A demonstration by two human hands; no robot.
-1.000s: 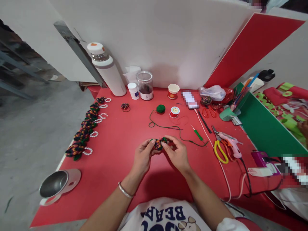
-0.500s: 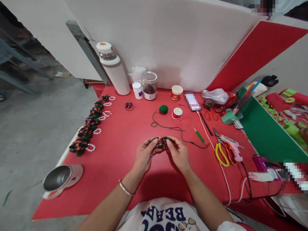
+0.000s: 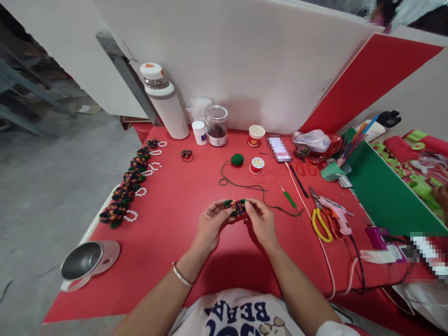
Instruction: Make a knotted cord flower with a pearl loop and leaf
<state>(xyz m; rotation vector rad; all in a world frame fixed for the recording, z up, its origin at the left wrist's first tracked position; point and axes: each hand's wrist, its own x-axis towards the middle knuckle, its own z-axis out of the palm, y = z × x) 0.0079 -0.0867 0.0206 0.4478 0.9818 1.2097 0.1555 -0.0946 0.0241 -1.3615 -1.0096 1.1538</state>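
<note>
Between my two hands is a small crocheted yarn piece in dark multicolour with green ends. My left hand pinches its left end, and my right hand pinches the right end. Beyond them lie a green yarn ball with a trailing strand and a red thread spool. A crochet hook with a green handle rests to the right of my right hand. Similar crocheted pieces with white bead loops form a row along the table's left side.
A steel mug stands at the front left. Along the back are a white bottle, a clear jar, a paper cup and a phone. Yellow-handled pliers and a pink glue gun with cords lie right.
My thumbs have parted slightly, so more of the crocheted piece shows between them. Both hands keep their pinch, and the things on the table stay where they were.
</note>
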